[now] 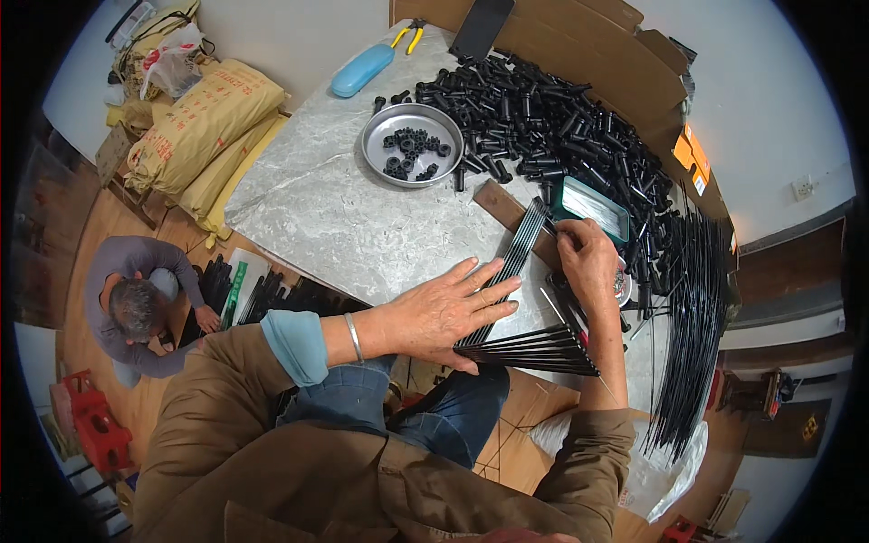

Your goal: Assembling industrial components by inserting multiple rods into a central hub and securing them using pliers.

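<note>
My left hand (444,312) lies flat with its fingers spread over a set of thin black rods (534,351) resembling umbrella ribs. From under that hand, part of the set runs up in a narrow bundle, while another part fans out toward my right forearm. At the bundle's upper end my right hand (588,258) is closed in a pinch; what its fingertips hold is too small to make out. A flat brown bar (498,203) lies beneath the bundle's tip. Just beyond the right hand stands a teal-rimmed tray (593,206) of thin pale pieces.
A metal bowl (444,127) holds small black rings. Behind it spreads a heap of black tubular parts (543,109) against cardboard (579,45). Long black rods (692,344) hang over the table's right side. A blue case (362,71) and pliers (409,38) lie far left; another person (136,299) crouches left.
</note>
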Action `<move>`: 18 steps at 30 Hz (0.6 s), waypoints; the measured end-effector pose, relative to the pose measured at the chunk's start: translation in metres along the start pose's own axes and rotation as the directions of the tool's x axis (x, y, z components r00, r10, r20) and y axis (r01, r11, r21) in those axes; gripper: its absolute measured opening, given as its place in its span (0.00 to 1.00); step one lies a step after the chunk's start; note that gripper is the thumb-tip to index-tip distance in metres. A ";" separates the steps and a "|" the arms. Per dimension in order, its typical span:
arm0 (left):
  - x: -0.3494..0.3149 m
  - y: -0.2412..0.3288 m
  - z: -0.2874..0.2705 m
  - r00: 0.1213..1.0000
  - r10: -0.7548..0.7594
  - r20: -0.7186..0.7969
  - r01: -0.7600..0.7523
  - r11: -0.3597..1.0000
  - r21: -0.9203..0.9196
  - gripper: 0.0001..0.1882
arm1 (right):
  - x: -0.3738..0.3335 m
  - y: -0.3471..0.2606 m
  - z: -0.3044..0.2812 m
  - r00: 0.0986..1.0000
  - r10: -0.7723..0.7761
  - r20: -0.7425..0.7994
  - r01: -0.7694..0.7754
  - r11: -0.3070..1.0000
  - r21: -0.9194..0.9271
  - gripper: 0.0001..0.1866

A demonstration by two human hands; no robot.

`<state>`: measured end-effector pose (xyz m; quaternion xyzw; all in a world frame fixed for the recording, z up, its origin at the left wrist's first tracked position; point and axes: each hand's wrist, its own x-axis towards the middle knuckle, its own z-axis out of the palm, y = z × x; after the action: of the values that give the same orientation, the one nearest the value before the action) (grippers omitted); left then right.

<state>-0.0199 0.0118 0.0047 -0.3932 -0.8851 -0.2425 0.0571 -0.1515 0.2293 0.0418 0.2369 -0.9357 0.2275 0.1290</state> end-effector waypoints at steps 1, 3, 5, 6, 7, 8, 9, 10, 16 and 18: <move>0.000 0.000 0.000 1.000 0.001 -0.002 -0.001 1.000 0.000 0.50 | 0.000 0.000 0.000 1.000 -0.019 -0.006 0.019 1.000 0.007 0.09; 0.000 0.000 0.000 1.000 0.002 -0.004 -0.002 1.000 0.001 0.50 | -0.001 -0.001 -0.001 1.000 -0.002 0.001 0.002 1.000 0.020 0.09; 0.001 0.000 0.001 1.000 0.001 -0.004 -0.001 1.000 -0.004 0.50 | -0.001 -0.001 -0.001 1.000 0.014 0.008 -0.015 0.999 0.035 0.09; 0.000 0.000 0.000 1.000 0.001 -0.004 -0.001 1.000 -0.003 0.50 | -0.001 -0.002 -0.002 1.000 0.016 0.014 -0.016 0.999 0.049 0.09; -0.001 0.001 -0.001 1.000 0.000 -0.005 0.000 1.000 0.000 0.50 | -0.001 -0.002 -0.002 1.000 0.017 0.020 -0.018 0.998 0.064 0.08; -0.001 0.001 -0.001 1.000 -0.001 -0.006 0.001 1.000 0.003 0.50 | 0.000 -0.003 -0.002 1.000 0.016 0.021 -0.018 0.998 0.065 0.08; -0.001 0.001 -0.001 1.000 0.000 -0.005 0.000 1.000 0.002 0.50 | 0.000 -0.003 -0.001 1.000 -0.002 0.014 0.001 0.998 0.055 0.08; -0.001 0.001 0.000 1.000 0.001 -0.007 -0.001 1.000 -0.002 0.50 | 0.001 -0.003 -0.001 1.000 -0.021 0.007 0.020 0.999 0.046 0.08; 0.000 0.000 0.001 1.000 -0.003 0.001 0.003 1.000 0.005 0.50 | 0.004 0.004 0.001 0.997 -0.075 -0.021 0.076 0.997 0.022 0.07; 0.000 0.000 0.002 1.000 -0.003 0.003 0.003 1.000 0.013 0.50 | 0.008 0.002 0.002 0.996 -0.087 -0.018 0.087 0.996 0.012 0.06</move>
<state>-0.0198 0.0125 0.0027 -0.3920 -0.8872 -0.2362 0.0578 -0.1598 0.2264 0.0426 0.2761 -0.9218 0.2298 0.1455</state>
